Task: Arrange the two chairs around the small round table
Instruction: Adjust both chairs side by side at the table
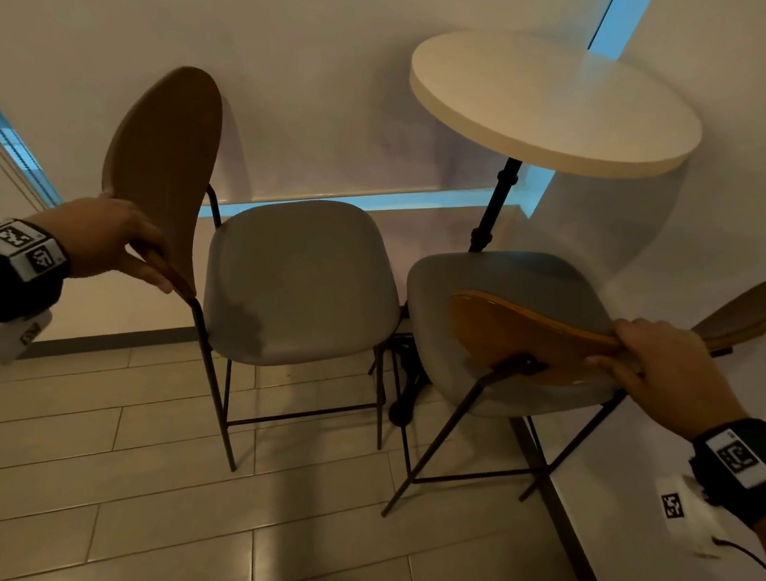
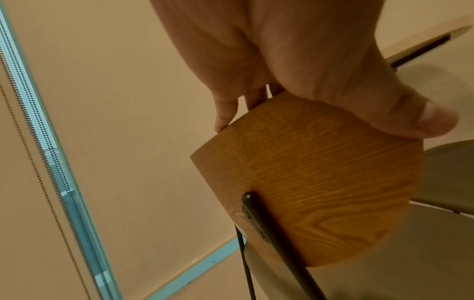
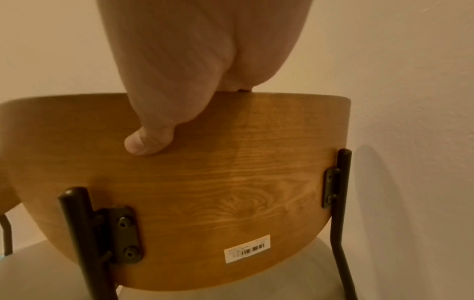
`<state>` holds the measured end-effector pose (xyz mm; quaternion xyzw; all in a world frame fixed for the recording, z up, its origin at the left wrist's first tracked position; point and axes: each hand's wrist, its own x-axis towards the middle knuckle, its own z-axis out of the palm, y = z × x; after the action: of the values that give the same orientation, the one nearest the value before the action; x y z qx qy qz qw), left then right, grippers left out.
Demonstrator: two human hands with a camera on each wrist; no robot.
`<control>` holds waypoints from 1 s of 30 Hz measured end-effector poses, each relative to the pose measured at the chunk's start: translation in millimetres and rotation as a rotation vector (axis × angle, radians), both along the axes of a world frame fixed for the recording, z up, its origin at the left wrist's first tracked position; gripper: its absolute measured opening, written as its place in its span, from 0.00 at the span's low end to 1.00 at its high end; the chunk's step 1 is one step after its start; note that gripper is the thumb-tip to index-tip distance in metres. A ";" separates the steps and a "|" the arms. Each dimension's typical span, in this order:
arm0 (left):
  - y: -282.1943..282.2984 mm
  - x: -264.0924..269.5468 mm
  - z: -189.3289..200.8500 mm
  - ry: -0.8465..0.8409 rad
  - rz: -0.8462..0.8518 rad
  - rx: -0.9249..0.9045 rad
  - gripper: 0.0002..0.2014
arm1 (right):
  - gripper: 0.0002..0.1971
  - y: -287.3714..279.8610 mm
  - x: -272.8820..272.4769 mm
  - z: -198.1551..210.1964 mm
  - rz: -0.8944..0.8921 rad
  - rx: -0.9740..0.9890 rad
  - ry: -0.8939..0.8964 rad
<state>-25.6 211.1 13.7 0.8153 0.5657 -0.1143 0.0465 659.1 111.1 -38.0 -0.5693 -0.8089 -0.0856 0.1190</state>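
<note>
Two chairs with grey seats, wooden backrests and thin black legs stand below a small round white table [image 1: 553,103] in a corner. My left hand [image 1: 107,242] grips the edge of the left chair's backrest [image 1: 166,157], thumb on its rear face [image 2: 320,172]. The left chair's seat [image 1: 300,280] faces right. My right hand [image 1: 666,368] grips the top edge of the right chair's backrest [image 1: 534,338], thumb [image 3: 146,142] pressed on its rear face [image 3: 205,192]. The right chair's seat [image 1: 507,286] lies partly under the table.
The table's black pedestal [image 1: 498,203] stands between the chairs and the wall. White walls close in at the back and right, with a dark baseboard [image 1: 581,546] along the right. Pale floor tiles [image 1: 152,503] stretch toward me. A barcode sticker [image 3: 247,248] is on the right backrest.
</note>
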 end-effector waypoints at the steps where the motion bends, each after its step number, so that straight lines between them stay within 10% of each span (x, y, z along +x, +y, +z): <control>1: -0.8 -0.1 -0.7 -0.004 0.000 0.006 0.29 | 0.32 0.0 0.4 -0.7 0.001 0.000 -0.002; 30: 6.6 -0.7 -2.1 -0.185 -0.063 0.030 0.13 | 0.35 9.8 4.3 -4.5 -0.005 0.021 0.013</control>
<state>-26.3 217.8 11.6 0.8403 0.5348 -0.0318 0.0828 663.5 120.9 -42.4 -0.5706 -0.8058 -0.0907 0.1298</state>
